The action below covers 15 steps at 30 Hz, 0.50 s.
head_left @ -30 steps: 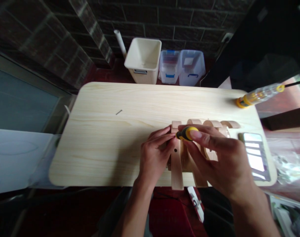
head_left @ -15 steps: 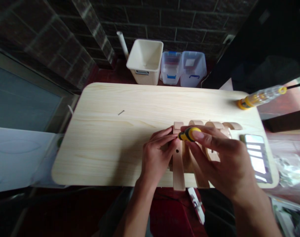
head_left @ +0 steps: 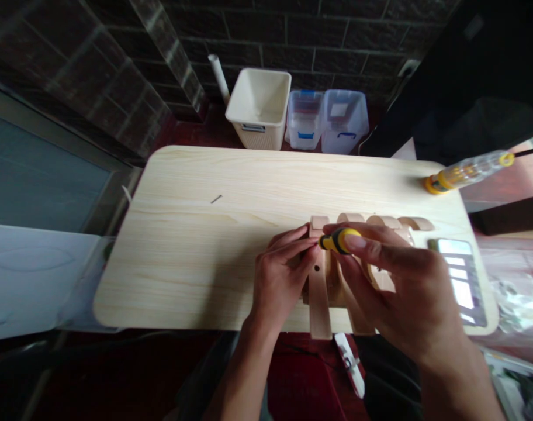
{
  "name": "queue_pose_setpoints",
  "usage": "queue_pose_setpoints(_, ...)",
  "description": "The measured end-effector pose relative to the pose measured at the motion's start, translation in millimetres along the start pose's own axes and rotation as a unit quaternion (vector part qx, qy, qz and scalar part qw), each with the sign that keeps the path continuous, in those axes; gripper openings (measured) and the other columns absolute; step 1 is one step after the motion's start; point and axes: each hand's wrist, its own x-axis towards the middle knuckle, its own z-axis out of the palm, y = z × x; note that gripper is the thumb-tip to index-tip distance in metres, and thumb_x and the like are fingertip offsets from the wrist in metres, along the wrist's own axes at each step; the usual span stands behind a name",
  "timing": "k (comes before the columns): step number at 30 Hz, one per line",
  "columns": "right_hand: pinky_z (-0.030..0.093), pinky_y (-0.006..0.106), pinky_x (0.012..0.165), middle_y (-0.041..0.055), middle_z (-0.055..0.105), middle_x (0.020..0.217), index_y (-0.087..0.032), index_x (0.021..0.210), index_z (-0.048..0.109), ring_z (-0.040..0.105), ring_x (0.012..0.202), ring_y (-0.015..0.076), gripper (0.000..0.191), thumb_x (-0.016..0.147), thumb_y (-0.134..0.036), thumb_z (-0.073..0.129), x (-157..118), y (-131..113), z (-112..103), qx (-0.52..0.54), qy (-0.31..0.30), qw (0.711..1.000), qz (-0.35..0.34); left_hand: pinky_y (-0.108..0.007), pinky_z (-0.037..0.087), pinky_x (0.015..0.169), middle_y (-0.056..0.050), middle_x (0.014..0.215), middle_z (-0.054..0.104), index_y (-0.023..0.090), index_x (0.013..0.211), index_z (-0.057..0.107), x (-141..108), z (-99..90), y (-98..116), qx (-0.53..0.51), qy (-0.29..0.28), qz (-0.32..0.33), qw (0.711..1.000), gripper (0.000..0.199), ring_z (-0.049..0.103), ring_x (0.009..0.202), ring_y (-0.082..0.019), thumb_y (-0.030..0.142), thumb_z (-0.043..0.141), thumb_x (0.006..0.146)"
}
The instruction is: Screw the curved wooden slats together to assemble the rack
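My right hand [head_left: 407, 286] is closed around the handle of a yellow and black screwdriver [head_left: 340, 240], which points left and down at a wooden piece. My left hand [head_left: 279, 278] is closed in a pinch at the screwdriver's tip, against the wood; whatever lies between those fingertips is hidden. Beneath both hands stands a light wooden assembly with curved slats, its front strip [head_left: 319, 307] reaching past the table's near edge. A dark hole shows in that strip below the pinch. My right hand covers much of the assembly.
On the pale table [head_left: 170, 251] lies a thin dark screw-like piece [head_left: 216, 199]. A phone [head_left: 461, 275] rests at the right. Behind it stands a clear tube with yellow ends [head_left: 470, 171]. A cream bin [head_left: 260, 137] and two clear boxes are on the floor beyond the table.
Both hands and the screwdriver keep almost the same place and grip. The whole view has shifted very slightly.
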Motion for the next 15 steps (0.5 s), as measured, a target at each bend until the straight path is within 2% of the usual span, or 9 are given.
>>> queue_pose_setpoints(6,0.068,0.033,0.087,0.0053,0.078,0.132,-0.035,0.144,0.066,0.079,0.115,0.0218,0.053,0.098,-0.010,0.074,1.5,0.7,0.3,-0.011,0.001,1.000,0.003,-0.042,0.067,0.109,-0.006,0.130,0.082,0.027,0.109,0.085,0.4,0.2,-0.8,-0.008,0.001,0.015,1.000,0.015,0.080,0.120,-0.025,0.021,0.075,0.100)
queue_pose_setpoints(11,0.066,0.036,0.100,0.0062,0.074,0.145,-0.032,0.144,0.064,0.074,0.131,0.0228,0.051,0.100,-0.007,0.069,2.9,-3.7,1.0,0.014,-0.003,1.000,0.008,-0.042,0.066,0.110,-0.005,0.131,0.082,0.027,0.110,0.085,0.3,-0.2,-0.9,0.000,-0.001,0.014,1.000,0.016,0.079,0.121,-0.024,0.021,0.074,0.101)
queue_pose_setpoints(15,0.067,0.029,0.091,0.0045,0.077,0.139,-0.032,0.142,0.066,0.077,0.122,0.0198,0.048,0.100,-0.009,0.070,1.3,-2.2,0.0,-0.004,-0.003,1.000,-0.006,-0.043,0.066,0.111,-0.006,0.133,0.082,0.027,0.111,0.084,-0.2,-0.2,-1.1,-0.004,-0.006,0.008,1.000,0.015,0.078,0.123,-0.025,0.023,0.074,0.101)
